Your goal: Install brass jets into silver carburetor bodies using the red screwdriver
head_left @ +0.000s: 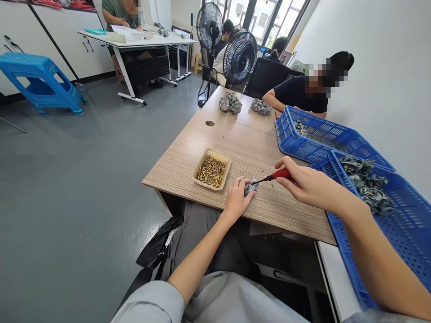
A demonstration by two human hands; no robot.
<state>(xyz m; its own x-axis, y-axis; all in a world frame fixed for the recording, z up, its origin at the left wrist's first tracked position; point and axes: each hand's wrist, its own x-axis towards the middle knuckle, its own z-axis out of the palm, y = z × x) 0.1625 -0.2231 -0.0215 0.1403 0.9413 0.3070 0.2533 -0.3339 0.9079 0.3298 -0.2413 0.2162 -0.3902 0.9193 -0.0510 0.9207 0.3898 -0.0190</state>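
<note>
My left hand [236,197] is closed around a small grey metal part [251,187], probably a carburetor body, holding it on the wooden table near its front edge. My fingers cover part of it. In my right hand [299,179] is a screwdriver with a red handle [281,173] and a dark shaft. Its tip points left and down and meets the metal part. Left of my left hand stands a cream tray [194,176] filled with small brass pieces [211,170]. A few tiny bits lie on the table near the screwdriver.
Two blue plastic crates [286,141] [404,233] stand at the right; the nearer holds several metal carburetors [368,184]. More metal parts [230,104] sit at the table's far end, where a person in a dark shirt [299,95] leans. Two black fans [239,58] stand behind.
</note>
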